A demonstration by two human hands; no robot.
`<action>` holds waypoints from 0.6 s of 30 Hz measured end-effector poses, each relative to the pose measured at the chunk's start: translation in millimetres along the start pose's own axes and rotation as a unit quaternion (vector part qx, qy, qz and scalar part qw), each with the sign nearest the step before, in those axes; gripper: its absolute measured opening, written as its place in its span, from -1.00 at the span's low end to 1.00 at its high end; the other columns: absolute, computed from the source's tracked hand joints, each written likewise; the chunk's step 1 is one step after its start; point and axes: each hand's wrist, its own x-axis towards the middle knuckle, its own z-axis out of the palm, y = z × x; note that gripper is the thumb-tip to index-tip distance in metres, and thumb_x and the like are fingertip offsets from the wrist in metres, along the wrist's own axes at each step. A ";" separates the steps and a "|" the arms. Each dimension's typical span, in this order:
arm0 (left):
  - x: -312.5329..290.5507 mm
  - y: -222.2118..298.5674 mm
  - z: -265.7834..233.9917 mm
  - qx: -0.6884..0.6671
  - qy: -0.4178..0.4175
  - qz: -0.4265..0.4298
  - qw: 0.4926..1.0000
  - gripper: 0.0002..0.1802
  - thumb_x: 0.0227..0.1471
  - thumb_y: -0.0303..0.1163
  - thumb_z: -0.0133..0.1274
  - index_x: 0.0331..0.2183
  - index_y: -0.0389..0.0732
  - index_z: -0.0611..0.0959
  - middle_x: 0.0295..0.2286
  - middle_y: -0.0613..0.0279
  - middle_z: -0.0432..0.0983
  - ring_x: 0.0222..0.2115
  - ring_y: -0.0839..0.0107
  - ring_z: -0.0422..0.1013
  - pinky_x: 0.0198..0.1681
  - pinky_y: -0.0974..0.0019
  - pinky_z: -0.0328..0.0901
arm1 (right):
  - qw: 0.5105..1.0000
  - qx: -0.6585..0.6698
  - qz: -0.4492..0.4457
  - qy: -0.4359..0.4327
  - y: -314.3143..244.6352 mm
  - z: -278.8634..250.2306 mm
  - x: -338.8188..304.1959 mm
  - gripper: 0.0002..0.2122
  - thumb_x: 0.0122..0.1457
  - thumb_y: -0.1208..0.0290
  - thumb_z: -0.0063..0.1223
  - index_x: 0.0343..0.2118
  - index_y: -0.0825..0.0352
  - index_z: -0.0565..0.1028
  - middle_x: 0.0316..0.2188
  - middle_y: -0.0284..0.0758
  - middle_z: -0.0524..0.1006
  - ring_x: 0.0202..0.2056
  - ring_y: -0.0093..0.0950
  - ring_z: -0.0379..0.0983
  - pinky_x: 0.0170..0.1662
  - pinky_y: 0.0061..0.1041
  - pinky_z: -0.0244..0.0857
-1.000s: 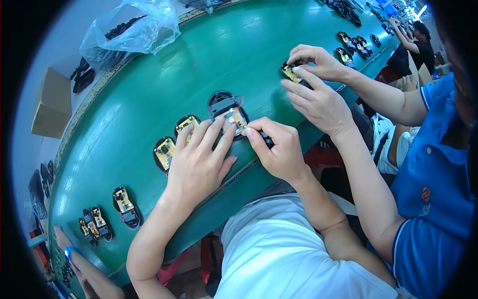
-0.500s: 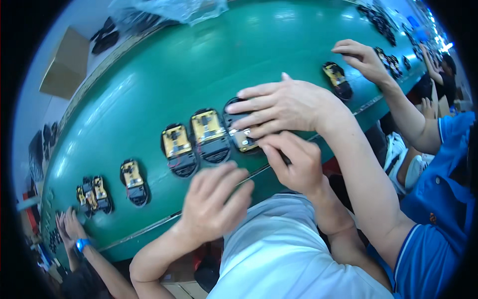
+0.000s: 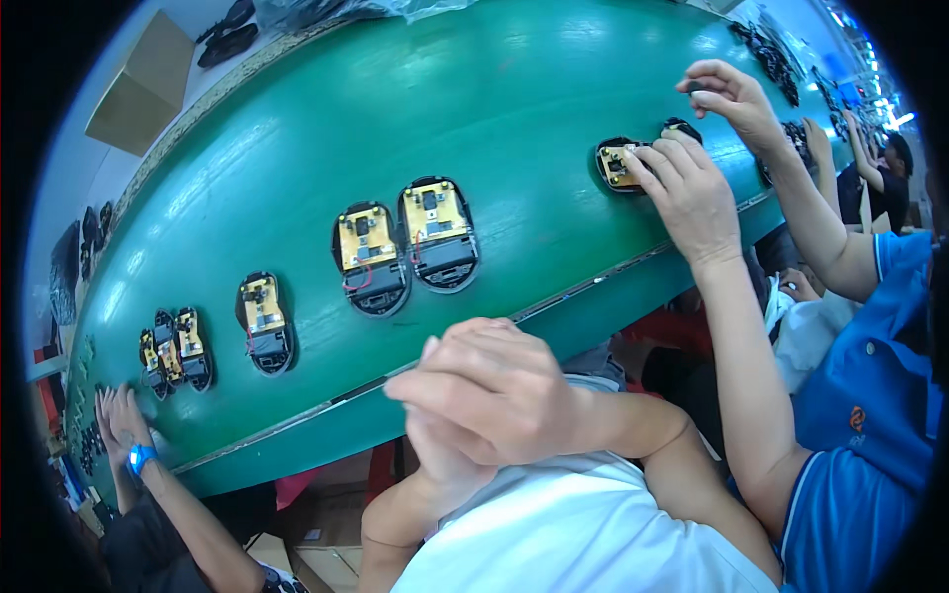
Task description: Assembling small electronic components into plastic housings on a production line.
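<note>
My right hand [image 3: 514, 390] is closed and folded over my left hand [image 3: 450, 460], above the near table edge. Most of the left hand's fingers are covered, and whatever might be between the palms is hidden. Just beyond lie two coverless computer mice side by side: the left mouse [image 3: 371, 257] and the right mouse [image 3: 438, 235], both with yellow circuit boards and black battery bays. Neither of my hands touches them. Another coverless mouse [image 3: 265, 324] lies farther left. To the right, a co-worker's hand [image 3: 682, 188] rests on a similar mouse [image 3: 615, 163].
A green table [image 3: 494, 109] runs across the view. At its left end several mouse bases [image 3: 178, 351] sit close together near another person's hands [image 3: 124, 425]. A second co-worker's hand [image 3: 732, 99] pinches a small dark piece at right. A cardboard box [image 3: 143, 84] stands beyond the far edge.
My hands have come together near the table edge; my right hand has left the third mouse. That mouse is gone from beside the pair, and the co-worker's hand has moved right.
</note>
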 end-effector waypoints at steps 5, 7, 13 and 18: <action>-2.6 2.4 -3.9 -0.105 0.080 -0.071 0.989 -0.72 0.35 -0.23 -0.15 -0.18 -0.21 0.55 -0.23 0.24 0.49 -0.18 0.35 0.40 -0.04 0.31 0.27 | 0.999 -0.052 0.004 -0.002 -0.8 13.2 1.7 -0.80 -0.04 0.46 0.19 -0.29 0.29 0.55 -0.41 -0.39 0.46 -0.30 -0.40 0.44 -0.20 -0.38 0.30; 1.9 11.5 2.0 -0.132 0.127 -0.108 0.977 -0.72 0.36 -0.20 -0.17 -0.21 -0.19 0.54 -0.26 0.27 0.47 -0.22 0.39 0.39 -0.08 0.33 0.26 | 0.998 -0.069 0.004 0.006 1.3 13.7 1.1 -0.80 -0.03 0.45 0.19 -0.29 0.29 0.56 -0.40 -0.39 0.47 -0.28 -0.39 0.44 -0.15 -0.37 0.30; 17.9 33.4 16.6 -0.188 0.244 -0.184 0.934 -0.68 0.38 -0.14 -0.21 -0.29 -0.13 0.50 -0.36 0.35 0.43 -0.31 0.50 0.35 -0.19 0.41 0.23 | 0.999 -0.043 0.021 -0.008 1.7 6.0 2.5 -0.76 -0.02 0.41 0.23 -0.25 0.32 0.58 -0.28 -0.33 0.50 -0.18 -0.33 0.44 -0.07 -0.30 0.31; 26.8 49.3 19.1 -0.196 0.312 -0.204 0.907 -0.64 0.39 -0.08 -0.24 -0.36 -0.08 0.46 -0.44 0.42 0.39 -0.39 0.59 0.32 -0.27 0.47 0.20 | 0.996 0.080 0.040 -0.022 0.1 7.3 0.8 -0.74 0.03 0.41 0.22 -0.20 0.36 0.54 -0.17 -0.25 0.49 -0.05 -0.23 0.42 0.04 -0.20 0.34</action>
